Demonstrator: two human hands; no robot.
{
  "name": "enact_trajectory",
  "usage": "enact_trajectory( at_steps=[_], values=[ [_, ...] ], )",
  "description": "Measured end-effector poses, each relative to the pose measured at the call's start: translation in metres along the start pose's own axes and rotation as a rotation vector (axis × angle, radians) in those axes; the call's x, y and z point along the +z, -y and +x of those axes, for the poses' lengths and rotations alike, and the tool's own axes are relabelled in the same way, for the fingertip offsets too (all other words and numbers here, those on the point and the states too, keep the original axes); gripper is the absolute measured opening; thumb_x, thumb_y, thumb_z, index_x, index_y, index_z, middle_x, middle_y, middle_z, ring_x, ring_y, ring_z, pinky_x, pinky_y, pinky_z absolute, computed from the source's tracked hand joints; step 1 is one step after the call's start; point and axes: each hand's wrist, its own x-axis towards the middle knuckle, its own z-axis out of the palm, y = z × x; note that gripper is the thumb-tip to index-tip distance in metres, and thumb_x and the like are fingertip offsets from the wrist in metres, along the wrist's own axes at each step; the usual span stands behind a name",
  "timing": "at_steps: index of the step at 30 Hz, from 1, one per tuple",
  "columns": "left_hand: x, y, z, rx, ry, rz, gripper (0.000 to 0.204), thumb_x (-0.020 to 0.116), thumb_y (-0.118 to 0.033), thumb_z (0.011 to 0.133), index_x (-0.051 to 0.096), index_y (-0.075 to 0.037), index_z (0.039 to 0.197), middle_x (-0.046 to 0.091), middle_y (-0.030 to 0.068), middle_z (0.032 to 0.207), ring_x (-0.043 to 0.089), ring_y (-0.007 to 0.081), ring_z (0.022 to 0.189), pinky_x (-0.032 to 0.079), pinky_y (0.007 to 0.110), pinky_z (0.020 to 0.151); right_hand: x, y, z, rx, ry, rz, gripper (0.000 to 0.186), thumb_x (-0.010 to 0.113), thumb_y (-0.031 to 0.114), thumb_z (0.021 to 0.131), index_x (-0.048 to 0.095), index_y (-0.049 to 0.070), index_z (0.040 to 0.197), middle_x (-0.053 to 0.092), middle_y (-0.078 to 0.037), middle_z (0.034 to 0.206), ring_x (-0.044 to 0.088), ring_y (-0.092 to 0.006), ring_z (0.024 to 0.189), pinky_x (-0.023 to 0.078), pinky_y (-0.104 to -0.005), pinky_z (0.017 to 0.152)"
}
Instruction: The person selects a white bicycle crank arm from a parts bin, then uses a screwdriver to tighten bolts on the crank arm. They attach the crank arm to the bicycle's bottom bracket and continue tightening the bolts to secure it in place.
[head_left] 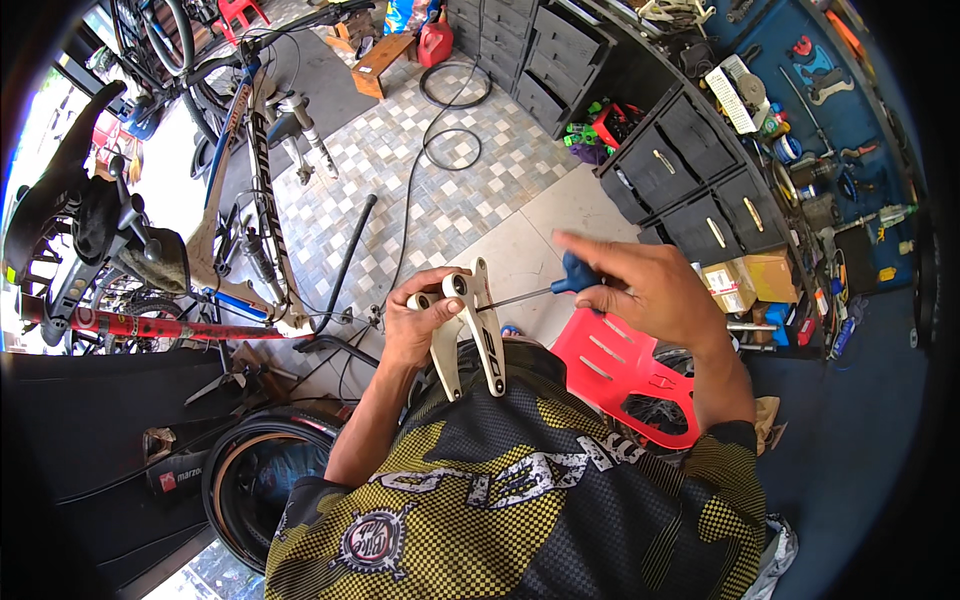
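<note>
My left hand (422,325) is closed around the upper ends of two white bike linkage pieces (487,348), held upright in front of my patterned shirt. My right hand (648,300) grips a blue-handled hex key (568,278) from the right, index finger raised over the handle and thumb beneath it. The key's thin shaft runs leftward to the nearer linkage piece, where its tip meets or passes behind the white part; I cannot tell if it is seated.
A bike frame (255,200) stands at the left above tires (230,480). A red plastic chair (590,350) sits below my right hand. Black drawers (670,150) and a blue tool board (850,120) line the right. A hose (355,250) and cables lie on the tiled floor (490,170).
</note>
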Motion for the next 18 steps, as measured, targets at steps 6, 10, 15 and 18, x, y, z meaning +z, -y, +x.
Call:
enact_trajectory(
  at_steps=[6, 10, 15, 18],
  values=[
    [-0.005, 0.004, 0.0, 0.027, -0.018, 0.041, 0.044, 0.092, -0.004, 0.077, 0.077, -0.002, 0.119, 0.075, 0.006, 0.113, 0.067, 0.0144, 0.097, 0.056, 0.031, 0.089, -0.001, -0.013, 0.005, 0.179, 0.168, 0.412, 0.039, 0.079, 0.02, 0.093, 0.069, 0.012, 0.129, 0.073, -0.011, 0.088, 0.071, -0.0226, 0.074, 0.056, -0.0372, 0.063],
    [-0.006, 0.005, -0.001, 0.009, -0.015, 0.04, 0.043, 0.091, -0.002, 0.077, 0.077, -0.002, 0.117, 0.076, 0.0065, 0.114, 0.068, 0.0145, 0.097, 0.056, 0.031, 0.089, 0.0, -0.021, 0.006, -0.128, 0.025, 0.179, 0.042, 0.08, 0.022, 0.092, 0.068, 0.007, 0.129, 0.072, -0.012, 0.087, 0.069, -0.0219, 0.071, 0.052, -0.0369, 0.061],
    [-0.004, 0.004, -0.002, 0.007, 0.017, -0.005, 0.044, 0.091, -0.002, 0.077, 0.076, -0.002, 0.118, 0.076, 0.0072, 0.115, 0.069, 0.0157, 0.099, 0.058, 0.032, 0.089, 0.001, -0.017, 0.012, -0.067, 0.003, -0.052, 0.045, 0.077, 0.02, 0.093, 0.067, 0.007, 0.135, 0.07, -0.011, 0.084, 0.068, -0.0222, 0.069, 0.052, -0.0368, 0.063],
    [-0.003, 0.003, -0.004, -0.016, 0.003, -0.038, 0.044, 0.091, -0.002, 0.077, 0.076, -0.002, 0.118, 0.076, 0.0077, 0.116, 0.07, 0.0166, 0.101, 0.058, 0.032, 0.091, 0.001, -0.014, 0.009, 0.177, 0.085, 0.18, 0.043, 0.078, 0.021, 0.092, 0.069, 0.006, 0.132, 0.07, -0.011, 0.082, 0.068, -0.0233, 0.07, 0.052, -0.0366, 0.065]
  ],
)
